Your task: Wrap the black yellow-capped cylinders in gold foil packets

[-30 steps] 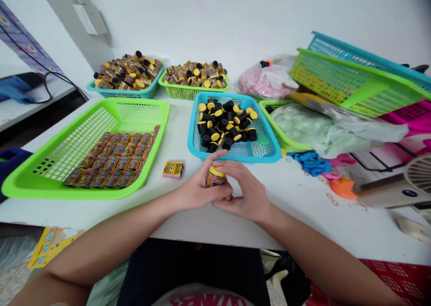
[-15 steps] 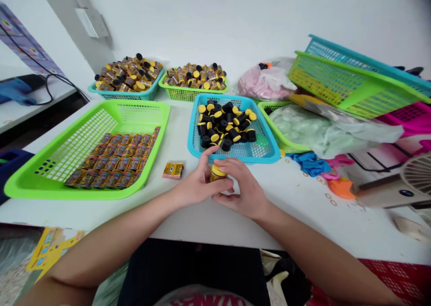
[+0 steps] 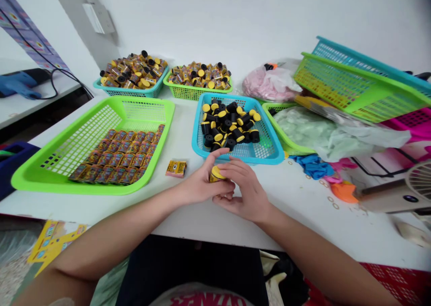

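Note:
Between my two hands is a small canister (image 3: 216,174) with a yellow lid, tilted a little. My left hand (image 3: 202,182) is closed around its left side, the thumb across the front and the index finger stretched upward. From the right, the fingers of my right hand (image 3: 247,190) press on the lid and side. Most of the canister's body is hidden by the fingers. A small stack of printed yellow labels (image 3: 176,168) lies on the table left of my hands. Just beyond them stands a blue basket (image 3: 269,155) of black canisters with yellow lids.
At left, a large green basket (image 3: 25,180) holds rows of labelled canisters. Two baskets (image 3: 156,90) heaped with labelled canisters stand by the wall. Stacked baskets (image 3: 353,90), plastic bags (image 3: 303,126), blue scraps (image 3: 311,167) and a fan (image 3: 397,187) crowd the right side.
The canister has turned and tilted slightly in my hands, and my right fingers lie further across its lid. The whole view has shifted a little.

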The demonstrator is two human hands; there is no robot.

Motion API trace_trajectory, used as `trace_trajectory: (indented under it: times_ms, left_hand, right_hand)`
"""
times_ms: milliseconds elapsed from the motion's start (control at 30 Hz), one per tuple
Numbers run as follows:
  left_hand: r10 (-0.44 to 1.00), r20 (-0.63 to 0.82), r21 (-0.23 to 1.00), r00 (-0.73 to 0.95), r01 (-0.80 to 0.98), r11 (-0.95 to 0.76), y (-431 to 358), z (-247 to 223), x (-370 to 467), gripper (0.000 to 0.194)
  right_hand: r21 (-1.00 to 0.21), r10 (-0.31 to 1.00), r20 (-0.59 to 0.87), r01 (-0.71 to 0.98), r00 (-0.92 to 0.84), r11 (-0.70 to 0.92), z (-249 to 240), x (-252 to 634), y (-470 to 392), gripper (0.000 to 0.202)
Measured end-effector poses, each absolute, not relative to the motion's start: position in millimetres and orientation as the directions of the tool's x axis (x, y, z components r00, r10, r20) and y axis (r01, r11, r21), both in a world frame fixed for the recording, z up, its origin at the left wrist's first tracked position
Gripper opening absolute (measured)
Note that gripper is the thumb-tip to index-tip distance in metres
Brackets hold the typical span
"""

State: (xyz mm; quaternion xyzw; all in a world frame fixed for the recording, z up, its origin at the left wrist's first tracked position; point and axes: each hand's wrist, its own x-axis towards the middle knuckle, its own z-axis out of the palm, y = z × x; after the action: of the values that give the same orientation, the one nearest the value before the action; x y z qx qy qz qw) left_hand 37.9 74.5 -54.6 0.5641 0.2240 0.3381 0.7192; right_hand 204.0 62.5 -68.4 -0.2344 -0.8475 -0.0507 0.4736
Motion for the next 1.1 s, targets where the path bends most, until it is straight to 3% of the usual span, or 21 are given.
trace_trajectory:
  times_ms: [200, 367, 467, 600, 667, 767, 833, 900, 967, 1100]
  left_hand:
    - [0.882, 0.103, 0.994, 0.460, -0.070, -0.079, 70, -56, 42, 0.085]
    - [0.674, 0.136, 0.979, 0.726, -0.205, 0.023, 74, -52, 32, 0.087]
    - [0.631, 0.156, 0.985, 0.760, -0.164, -0.046, 78, -47, 29, 0.085]
    - [0.853, 0.259, 0.939, 0.453, 0.089, -0.332, 69, -33, 23, 0.057]
    - [0.904, 0.315, 0.888, 0.287, 0.247, -0.388, 59, -20, 8, 0.042]
    - [0.901, 0.394, 0.789, 0.179, 0.436, -0.432, 52, 6, -31, 0.033]
    - [0.882, 0.439, 0.683, 0.173, 0.574, -0.452, 60, 26, -58, 0.028]
    - [0.890, 0.428, 0.584, 0.154, 0.705, -0.403, 80, 44, -81, 0.028]
    - [0.932, 0.348, 0.545, 0.103, 0.787, -0.290, 111, 57, -95, 0.028]
    - [0.994, 0.105, 0.441, 0.027, 0.895, -0.071, 178, 57, -108, 0.026]
  right_hand:
    - [-0.042, 0.327, 0.798, 0.494, -0.506, 0.868, -70, 208, 62, 0.054]
    - [-0.045, 0.257, 0.836, 0.405, -0.485, 0.913, -68, 207, 63, 0.060]
    - [-0.045, 0.250, 0.845, 0.402, -0.473, 0.914, -69, 204, 61, 0.059]
    - [-0.080, 0.311, 0.857, 0.490, -0.411, 0.868, -63, 208, 62, 0.062]
    - [-0.154, 0.400, 0.832, 0.533, -0.384, 0.832, -52, 217, 71, 0.063]
    - [-0.347, 0.661, 0.656, 0.632, -0.364, 0.693, -31, 234, 101, 0.037]
    - [-0.405, 0.838, 0.403, 0.750, -0.368, 0.523, -20, 242, 130, 0.029]
    - [-0.297, 0.905, 0.094, 0.856, -0.415, 0.423, -15, 244, 158, 0.039]
    - [-0.178, 0.897, -0.108, 0.896, -0.429, 0.407, -17, 238, 180, 0.053]
    - [-0.124, 0.865, -0.214, 0.891, -0.454, 0.437, -25, 217, 195, 0.047]
